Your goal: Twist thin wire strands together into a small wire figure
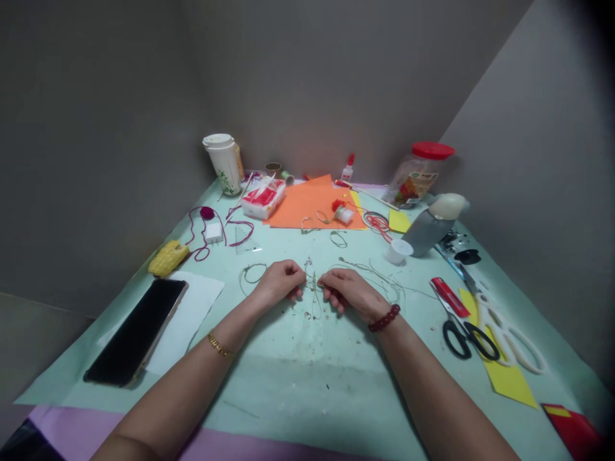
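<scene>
Two-handed pinching over thin cord (314,282), between left hand (283,282) at nine o'clock and right hand (353,291) at three. Right fingertips: closed on cord; left: pressed together, any hold too fine to tell. Probably light, limp, tangle-prone; best pinched near mid-length.

Thin olive cord (314,280): slack, narrow loop trailing nearward, located between left hand (284,282) and right hand (350,291); knot detail too small to resolve.

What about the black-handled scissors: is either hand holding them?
No, the black-handled scissors lie on the right side of the table, apart from the left hand and the right hand.
</scene>
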Demonstrator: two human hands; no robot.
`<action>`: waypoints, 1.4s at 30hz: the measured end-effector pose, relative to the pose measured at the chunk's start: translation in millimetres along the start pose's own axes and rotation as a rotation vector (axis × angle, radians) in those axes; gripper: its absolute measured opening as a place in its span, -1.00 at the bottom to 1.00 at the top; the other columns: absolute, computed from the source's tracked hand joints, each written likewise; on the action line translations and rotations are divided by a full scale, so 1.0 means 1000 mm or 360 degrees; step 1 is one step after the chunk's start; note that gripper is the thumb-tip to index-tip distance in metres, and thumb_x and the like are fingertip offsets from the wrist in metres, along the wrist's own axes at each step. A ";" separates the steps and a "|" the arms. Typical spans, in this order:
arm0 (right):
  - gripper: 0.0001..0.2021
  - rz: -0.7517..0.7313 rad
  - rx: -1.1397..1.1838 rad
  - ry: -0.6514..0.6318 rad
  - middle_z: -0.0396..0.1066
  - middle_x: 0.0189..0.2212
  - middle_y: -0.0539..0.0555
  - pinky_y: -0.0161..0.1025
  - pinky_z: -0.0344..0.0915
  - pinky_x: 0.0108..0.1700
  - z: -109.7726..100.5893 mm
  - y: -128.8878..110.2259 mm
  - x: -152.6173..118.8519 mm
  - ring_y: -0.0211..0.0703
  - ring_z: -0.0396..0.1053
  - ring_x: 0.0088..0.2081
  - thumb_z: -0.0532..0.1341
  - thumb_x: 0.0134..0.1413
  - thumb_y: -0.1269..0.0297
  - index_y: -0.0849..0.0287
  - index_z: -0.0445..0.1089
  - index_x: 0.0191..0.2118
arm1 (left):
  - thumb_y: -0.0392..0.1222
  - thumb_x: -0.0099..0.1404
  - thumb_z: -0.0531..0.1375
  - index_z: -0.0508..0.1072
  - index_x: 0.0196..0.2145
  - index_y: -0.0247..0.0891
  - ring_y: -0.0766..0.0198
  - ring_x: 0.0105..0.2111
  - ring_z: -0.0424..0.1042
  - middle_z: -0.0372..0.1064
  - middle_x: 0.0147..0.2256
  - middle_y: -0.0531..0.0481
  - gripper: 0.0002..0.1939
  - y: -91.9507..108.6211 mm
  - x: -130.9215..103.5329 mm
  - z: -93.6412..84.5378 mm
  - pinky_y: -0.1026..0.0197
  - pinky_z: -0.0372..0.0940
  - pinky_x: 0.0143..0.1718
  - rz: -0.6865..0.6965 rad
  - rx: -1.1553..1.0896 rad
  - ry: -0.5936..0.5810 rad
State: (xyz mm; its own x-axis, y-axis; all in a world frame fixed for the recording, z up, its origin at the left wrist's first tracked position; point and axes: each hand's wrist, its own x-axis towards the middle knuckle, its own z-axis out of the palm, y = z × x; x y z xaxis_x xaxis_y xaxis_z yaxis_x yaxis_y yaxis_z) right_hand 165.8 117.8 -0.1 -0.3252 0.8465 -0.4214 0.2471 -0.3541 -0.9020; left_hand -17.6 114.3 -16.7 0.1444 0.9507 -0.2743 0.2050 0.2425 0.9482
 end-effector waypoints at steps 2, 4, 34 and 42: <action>-0.83 -0.0015 -0.0041 0.0002 0.30 -0.64 -0.05 -0.46 0.10 -0.73 -0.001 0.001 0.001 -0.43 0.15 -0.71 0.17 0.03 0.28 0.23 0.29 -0.50 | -0.23 0.15 0.19 0.33 -0.46 -0.32 0.40 -0.61 0.38 0.40 -0.48 -0.05 -0.88 0.001 0.000 -0.003 0.36 0.24 -0.65 -0.0016 -0.0075 -0.0009; -0.83 -0.0039 -0.0075 0.0006 0.28 -0.66 -0.07 -0.46 0.06 -0.73 -0.001 0.002 0.001 -0.45 0.12 -0.71 0.19 -0.01 0.29 0.22 0.27 -0.53 | -0.25 0.14 0.20 0.34 -0.46 -0.33 0.42 -0.61 0.37 0.42 -0.46 -0.06 -0.89 0.003 -0.001 -0.005 0.37 0.23 -0.65 -0.0029 -0.0167 -0.0034; -0.87 -0.0184 -0.0135 0.0113 0.17 -0.70 -0.12 -0.42 -0.10 -0.72 0.004 0.003 0.005 -0.43 0.00 -0.71 0.16 -0.04 0.29 0.19 0.25 -0.52 | -0.04 0.13 0.14 0.50 -0.42 -0.24 0.39 -0.59 0.08 0.15 -0.64 0.15 -0.76 0.000 -0.007 0.001 0.29 -0.03 -0.54 0.0348 0.0776 -0.0006; -0.90 -0.0172 -0.0140 0.0130 0.19 -0.68 -0.11 -0.43 -0.09 -0.72 0.005 0.004 0.006 -0.43 0.01 -0.70 0.15 -0.04 0.30 0.19 0.27 -0.49 | -0.04 0.11 0.13 0.46 -0.45 -0.27 0.37 -0.55 0.13 0.20 -0.58 0.10 -0.76 0.005 -0.004 0.000 0.29 0.02 -0.51 0.0171 0.0599 0.0015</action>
State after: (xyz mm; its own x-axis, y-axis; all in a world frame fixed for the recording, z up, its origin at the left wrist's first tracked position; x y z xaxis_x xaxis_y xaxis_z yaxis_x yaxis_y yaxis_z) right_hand 160.5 119.3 -6.3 -0.2796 0.9087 -0.3100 0.2948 -0.2260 -0.9284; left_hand -16.8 111.7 -11.5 0.1755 0.9690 -0.1737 0.5302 0.0556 0.8460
